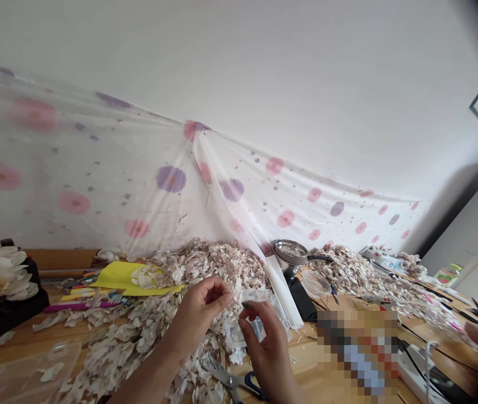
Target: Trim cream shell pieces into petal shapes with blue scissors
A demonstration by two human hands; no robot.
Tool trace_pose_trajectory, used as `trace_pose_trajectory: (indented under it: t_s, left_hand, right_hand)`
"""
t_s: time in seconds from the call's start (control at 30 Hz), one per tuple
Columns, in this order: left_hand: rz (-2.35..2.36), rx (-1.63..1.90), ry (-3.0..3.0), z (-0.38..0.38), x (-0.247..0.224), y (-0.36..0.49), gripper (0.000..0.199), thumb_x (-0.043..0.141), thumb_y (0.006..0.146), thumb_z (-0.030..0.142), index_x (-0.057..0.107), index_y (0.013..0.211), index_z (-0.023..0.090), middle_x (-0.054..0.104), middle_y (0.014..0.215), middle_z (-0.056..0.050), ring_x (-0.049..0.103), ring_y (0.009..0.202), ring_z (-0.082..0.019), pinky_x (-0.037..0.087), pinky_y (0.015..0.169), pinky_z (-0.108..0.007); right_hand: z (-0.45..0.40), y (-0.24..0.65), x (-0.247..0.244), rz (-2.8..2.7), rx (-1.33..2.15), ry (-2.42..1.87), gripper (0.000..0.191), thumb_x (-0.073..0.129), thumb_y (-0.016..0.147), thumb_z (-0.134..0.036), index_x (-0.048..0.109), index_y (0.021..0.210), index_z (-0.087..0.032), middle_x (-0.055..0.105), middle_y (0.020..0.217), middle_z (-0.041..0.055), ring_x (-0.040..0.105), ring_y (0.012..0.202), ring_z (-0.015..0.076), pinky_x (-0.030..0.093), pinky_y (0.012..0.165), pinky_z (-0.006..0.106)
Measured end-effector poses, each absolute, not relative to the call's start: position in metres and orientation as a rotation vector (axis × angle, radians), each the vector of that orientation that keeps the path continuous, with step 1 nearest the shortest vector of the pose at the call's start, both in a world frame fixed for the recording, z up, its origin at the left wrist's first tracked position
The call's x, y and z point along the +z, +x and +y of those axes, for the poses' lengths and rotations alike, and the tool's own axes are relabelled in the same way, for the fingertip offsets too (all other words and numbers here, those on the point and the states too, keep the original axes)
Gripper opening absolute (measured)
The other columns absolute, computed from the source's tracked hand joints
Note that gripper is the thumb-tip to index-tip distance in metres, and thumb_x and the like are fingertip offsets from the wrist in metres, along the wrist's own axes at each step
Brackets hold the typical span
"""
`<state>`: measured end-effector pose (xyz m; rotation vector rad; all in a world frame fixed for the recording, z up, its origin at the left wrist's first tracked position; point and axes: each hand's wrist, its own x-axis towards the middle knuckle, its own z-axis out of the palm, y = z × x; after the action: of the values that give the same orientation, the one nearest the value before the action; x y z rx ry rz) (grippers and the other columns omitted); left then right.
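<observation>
Left grip [202, 307] pinched almost shut, hold too fine to tell; right grip [266, 343] half-curled beside a translucent plastic strip [256, 328], contact unclear. Strip above a heap of pale papery flakes [217, 269] on the wooden bench [302, 359]: seemingly light, limp, fragile; best taken by its edge. Scissors [226, 377] just below.

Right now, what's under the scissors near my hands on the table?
The scissors lie partly on pale paper-like scraps, with the wooden table beside their handles. Whatever sits directly beneath them is covered and cannot be seen.
</observation>
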<state>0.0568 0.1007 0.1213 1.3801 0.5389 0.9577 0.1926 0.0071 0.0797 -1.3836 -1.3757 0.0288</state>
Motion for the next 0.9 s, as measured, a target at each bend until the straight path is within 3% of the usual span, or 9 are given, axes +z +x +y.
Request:
trace_pose_trajectory:
  t_s: [0.2,0.33,0.43,0.53,0.67,0.77,0.9]
  left_hand:
    - [0.569,0.945,1.331,0.099,0.126,0.055,0.022,0.075,0.068,0.037,0.068,0.078,0.018,0.062,0.074,-0.001,0.053,0.074,-0.019,0.042,0.072,-0.029]
    - [0.519,0.896,1.275,0.097,0.122,0.056,0.021,0.075,0.069,0.036,0.069,0.079,0.019,0.062,0.077,-0.001,0.053,0.078,-0.018,0.042,0.075,-0.028]
    - [0.484,0.836,1.219,0.095,0.118,0.057,0.020,0.075,0.071,0.036,0.070,0.079,0.018,0.061,0.076,-0.001,0.052,0.077,-0.017,0.041,0.077,-0.028]
    - [0.458,0.784,1.151,0.093,0.117,0.058,0.022,0.077,0.070,0.037,0.071,0.078,0.018,0.059,0.071,0.000,0.049,0.071,-0.015,0.039,0.072,-0.027]
    - [0.445,0.784,1.116,0.093,0.118,0.057,0.023,0.078,0.069,0.038,0.073,0.079,0.018,0.062,0.071,0.000,0.051,0.072,-0.015,0.039,0.074,-0.027]
    - [0.449,0.810,1.174,0.094,0.120,0.054,0.020,0.075,0.072,0.036,0.073,0.080,0.018,0.063,0.073,-0.001,0.052,0.074,-0.016,0.039,0.076,-0.028]
    - [0.448,0.822,1.219,0.098,0.124,0.051,0.014,0.072,0.073,0.031,0.071,0.079,0.019,0.064,0.075,-0.001,0.054,0.077,-0.016,0.040,0.078,-0.028]
  right_hand:
    - [-0.048,0.239,0.014,-1.267,-0.023,-1.645,0.013,0.062,0.084,-0.027,0.067,0.093,-0.021,0.071,0.079,0.0070,0.064,0.073,0.0243,0.051,0.070,0.034]
    - [-0.079,0.248,-0.012,-1.474,0.060,-1.947,0.034,0.069,0.070,-0.020,0.070,0.104,-0.017,0.072,0.104,0.0137,0.063,0.099,0.0309,0.050,0.089,0.039]
    - [-0.082,0.236,-0.007,-1.738,0.214,-2.044,0.046,0.065,0.069,-0.017,0.070,0.114,-0.017,0.068,0.120,0.0127,0.058,0.112,0.0318,0.043,0.100,0.040]
    - [-0.073,0.223,0.010,-1.898,0.352,-2.094,0.053,0.061,0.070,-0.015,0.065,0.123,-0.017,0.067,0.122,0.0118,0.057,0.113,0.0307,0.040,0.103,0.039]
    - [-0.061,0.220,0.020,-1.860,0.331,-2.167,0.041,0.054,0.072,-0.009,0.070,0.108,-0.019,0.067,0.117,0.0108,0.058,0.110,0.0277,0.043,0.098,0.033]
    - [-0.055,0.225,0.015,-1.856,0.285,-2.210,0.053,0.056,0.067,-0.004,0.066,0.116,-0.020,0.064,0.125,0.0098,0.055,0.117,0.0268,0.041,0.102,0.032]
    - [-0.048,0.233,0.008,-1.890,0.336,-2.321,0.046,0.062,0.063,-0.004,0.071,0.106,-0.019,0.069,0.111,0.0112,0.063,0.105,0.0291,0.049,0.091,0.033]
